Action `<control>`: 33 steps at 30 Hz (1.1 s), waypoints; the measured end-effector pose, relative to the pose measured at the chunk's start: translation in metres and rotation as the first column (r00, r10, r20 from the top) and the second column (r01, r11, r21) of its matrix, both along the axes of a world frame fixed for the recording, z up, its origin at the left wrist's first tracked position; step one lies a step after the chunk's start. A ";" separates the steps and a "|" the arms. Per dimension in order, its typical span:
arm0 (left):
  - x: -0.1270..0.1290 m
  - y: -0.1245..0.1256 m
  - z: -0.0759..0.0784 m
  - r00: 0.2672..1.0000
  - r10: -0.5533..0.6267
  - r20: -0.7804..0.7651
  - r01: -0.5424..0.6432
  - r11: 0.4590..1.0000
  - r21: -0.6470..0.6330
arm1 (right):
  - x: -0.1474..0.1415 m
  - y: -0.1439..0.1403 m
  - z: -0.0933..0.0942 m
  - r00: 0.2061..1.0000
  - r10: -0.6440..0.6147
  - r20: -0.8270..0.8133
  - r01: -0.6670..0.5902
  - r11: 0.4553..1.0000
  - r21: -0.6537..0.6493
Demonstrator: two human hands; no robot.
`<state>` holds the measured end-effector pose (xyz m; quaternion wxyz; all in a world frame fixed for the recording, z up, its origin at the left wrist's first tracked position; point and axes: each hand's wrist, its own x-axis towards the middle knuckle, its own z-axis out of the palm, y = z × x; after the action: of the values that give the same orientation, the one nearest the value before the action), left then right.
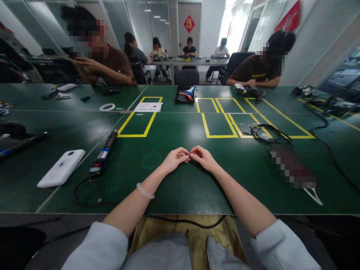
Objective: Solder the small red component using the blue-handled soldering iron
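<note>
Both my hands meet above the green table [168, 195], fingertips to fingertips. Between them a small red piece [188, 154] shows, too small to name. My left hand [176, 159] pinches it from the left, the fingers curled. From the other side my right hand [203, 157] closes its thumb and fingers on it too. A pale bracelet [145, 191] circles my left wrist. Most of the red piece is hidden by the fingertips.
A white case [61, 168] and a cabled cylindrical device [103, 153] lie on the left. Black cable coils [270, 133] lie to the right. Beyond yellow tape outlines stands a black tray [184, 98] of small parts. Two people sit across the table; several more sit farther back.
</note>
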<state>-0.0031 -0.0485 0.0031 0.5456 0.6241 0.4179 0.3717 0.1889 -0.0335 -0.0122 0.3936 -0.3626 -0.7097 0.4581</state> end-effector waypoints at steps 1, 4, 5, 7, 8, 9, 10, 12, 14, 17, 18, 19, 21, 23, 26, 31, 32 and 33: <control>0.000 0.000 0.001 1.000 -0.002 -0.010 0.003 1.000 0.010 | 0.000 0.001 -0.001 1.000 -0.005 0.008 0.005 1.000 0.000; -0.001 -0.002 0.002 0.999 -0.012 -0.049 0.014 0.999 0.041 | 0.002 0.001 0.000 0.999 -0.002 0.048 0.002 1.000 0.009; -0.001 -0.002 0.002 0.998 -0.010 -0.065 0.014 0.999 0.053 | 0.002 0.001 0.001 0.999 0.002 0.052 -0.003 1.000 0.010; -0.001 -0.002 0.001 0.996 0.001 -0.093 0.007 0.997 0.076 | 0.002 0.000 0.003 0.999 0.015 0.042 -0.015 1.000 0.001; -0.001 -0.002 0.000 0.994 0.007 -0.106 0.002 0.996 0.087 | 0.002 -0.001 0.004 0.999 0.020 0.033 -0.020 1.000 -0.009; -0.001 -0.002 0.000 0.993 0.012 -0.119 -0.001 0.996 0.094 | 0.002 -0.001 0.004 0.999 0.025 0.027 -0.024 1.000 -0.020; -0.002 -0.003 0.001 0.991 0.012 -0.136 0.001 0.995 0.097 | 0.002 -0.001 0.004 0.999 0.029 0.026 -0.028 0.999 -0.030; -0.005 -0.004 0.004 0.984 -0.007 -0.180 0.024 0.996 0.089 | 0.003 0.000 0.003 0.999 0.034 0.040 -0.032 0.999 -0.038; -0.012 -0.006 0.013 0.967 -0.047 -0.251 0.068 0.995 0.075 | 0.003 0.001 0.002 0.997 0.034 0.062 -0.032 0.999 -0.033; -0.035 -0.014 0.029 0.901 -0.063 -0.430 0.124 0.985 0.117 | 0.004 0.001 0.002 0.996 0.026 0.087 -0.024 1.000 -0.018; -0.046 -0.017 0.034 0.862 -0.029 -0.507 0.126 0.979 0.158 | 0.005 0.001 0.002 0.995 0.024 0.093 -0.023 1.000 -0.012; -0.059 -0.021 0.037 0.810 0.032 -0.585 0.115 0.970 0.213 | 0.005 0.001 0.003 0.995 0.024 0.098 -0.023 1.000 -0.009; -0.091 -0.028 0.040 0.660 0.216 -0.720 0.063 0.939 0.339 | 0.005 0.001 0.003 0.994 0.025 0.106 -0.024 1.000 -0.007; -0.129 -0.035 0.038 0.451 0.423 -0.786 -0.021 0.885 0.465 | 0.005 0.000 0.004 0.994 0.023 0.111 -0.023 1.000 -0.008; -0.189 -0.049 0.032 0.098 0.624 -0.775 -0.169 0.778 0.604 | 0.004 -0.001 0.005 0.993 0.017 0.117 -0.016 1.000 -0.009; -0.269 -0.071 0.022 -0.066 0.482 -0.874 -0.344 0.811 0.474 | 0.003 0.000 0.003 0.993 0.029 0.115 -0.026 0.999 -0.022; -0.280 -0.074 0.021 -0.037 0.452 -0.891 -0.355 0.827 0.435 | 0.003 0.000 0.002 0.993 0.029 0.113 -0.027 0.999 -0.025; -0.288 -0.075 0.020 -0.007 0.437 -0.899 -0.355 0.840 0.411 | 0.003 0.001 0.002 0.993 0.029 0.111 -0.026 0.999 -0.028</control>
<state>-0.2906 -0.1236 0.0227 -0.0122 0.5810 0.8136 0.0219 0.1922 -0.0328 -0.0106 0.3423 -0.3829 -0.7293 0.4521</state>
